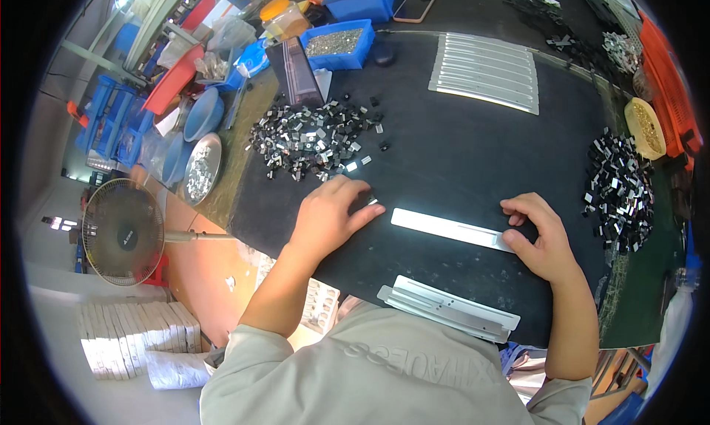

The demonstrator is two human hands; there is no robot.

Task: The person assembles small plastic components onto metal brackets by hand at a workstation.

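Note:
A long silver metal strip (444,228) lies on the black mat between my hands. My left hand (329,216) is closed in a pinch near its left end, holding a small black-and-silver clip (372,200) apart from the strip. At the other end, my right hand (543,240) curls its fingers, the thumb resting against the strip; its palm is hidden. Beyond my left hand spreads a loose pile of small black and silver clips (307,140). Close to my body, several stacked metal strips (451,307) lie at the mat's near edge.
Several metal strips (484,70) lie side by side at the far right. More black clips (620,192) are heaped on the right. Blue bins (340,44), a leaning dark phone-like slab (296,70), a flat phone (414,7) and a yellow bowl (645,129) surround the mat. A fan (124,233) stands left.

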